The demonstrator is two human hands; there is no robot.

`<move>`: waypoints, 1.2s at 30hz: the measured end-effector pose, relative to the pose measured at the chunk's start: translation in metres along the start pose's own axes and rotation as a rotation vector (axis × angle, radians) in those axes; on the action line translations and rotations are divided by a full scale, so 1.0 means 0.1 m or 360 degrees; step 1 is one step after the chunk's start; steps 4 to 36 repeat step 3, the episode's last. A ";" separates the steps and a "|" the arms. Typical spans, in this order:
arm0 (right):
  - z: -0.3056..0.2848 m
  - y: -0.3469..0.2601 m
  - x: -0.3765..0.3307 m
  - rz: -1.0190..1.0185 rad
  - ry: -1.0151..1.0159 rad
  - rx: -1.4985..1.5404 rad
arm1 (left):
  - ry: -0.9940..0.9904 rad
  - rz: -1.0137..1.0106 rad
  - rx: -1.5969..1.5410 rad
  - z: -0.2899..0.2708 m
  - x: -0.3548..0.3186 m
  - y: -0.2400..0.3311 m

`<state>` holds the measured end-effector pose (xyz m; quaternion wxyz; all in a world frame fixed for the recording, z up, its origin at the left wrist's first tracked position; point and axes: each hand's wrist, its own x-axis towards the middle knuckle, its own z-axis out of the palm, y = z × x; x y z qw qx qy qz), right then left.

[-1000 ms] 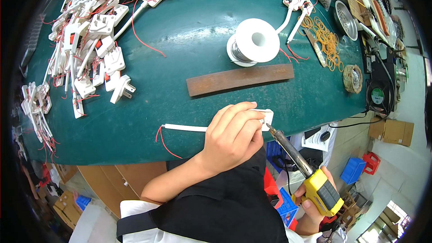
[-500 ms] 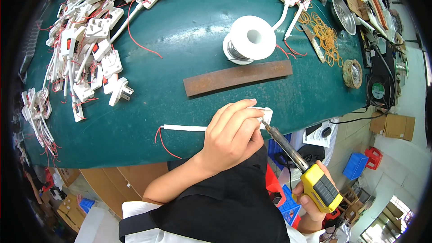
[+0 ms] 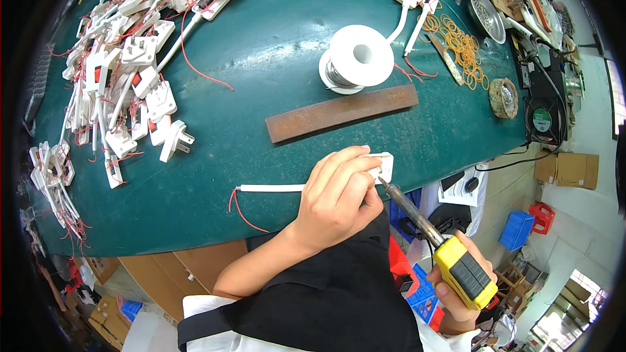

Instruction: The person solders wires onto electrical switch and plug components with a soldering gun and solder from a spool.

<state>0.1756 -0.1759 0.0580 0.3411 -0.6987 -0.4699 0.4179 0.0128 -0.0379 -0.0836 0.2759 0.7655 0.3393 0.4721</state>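
My left hand [image 3: 336,195] is closed on a white plug [image 3: 386,168] near the table's front edge, the fingers covering part of it. From the plug a white sleeved cord [image 3: 270,188] runs left under the hand, with thin red wires [image 3: 240,212] loose at its far end. My right hand [image 3: 463,280] grips a soldering iron [image 3: 430,238] by its yellow and black handle. The iron's tip points up and left to the plug's inner side, close to my left fingertips. Whether the tip touches the plug I cannot tell.
Beyond my hands lie a rusty metal bar [image 3: 342,112] and a white spool of solder wire [image 3: 358,58]. Many white plugs [image 3: 140,52] with red wires are heaped at left. Rubber bands [image 3: 463,45], a metal bowl [image 3: 488,16] and a black fan [image 3: 544,117] stand at right.
The whole view has shifted slightly. The iron's tip has moved a little down along the plug, and more of the plug's end shows. Both hands keep their grips.
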 end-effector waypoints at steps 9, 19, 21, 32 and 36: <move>0.00 0.01 -0.18 0.0125 0.0242 0.0219 | 0.0008 0.0003 0.0009 -0.01 -0.01 0.00; 0.00 0.01 -0.18 0.0125 0.0242 0.0219 | 0.0008 0.0003 0.0009 -0.01 -0.01 0.00; 0.00 0.01 -0.18 0.0125 0.0242 0.0219 | 0.0008 0.0003 0.0009 -0.01 -0.01 0.00; 0.00 0.01 -0.18 0.0125 0.0242 0.0219 | 0.0008 0.0003 0.0009 -0.01 -0.01 0.00; 0.00 0.01 -0.18 0.0125 0.0242 0.0219 | 0.0008 0.0003 0.0009 -0.01 -0.01 0.00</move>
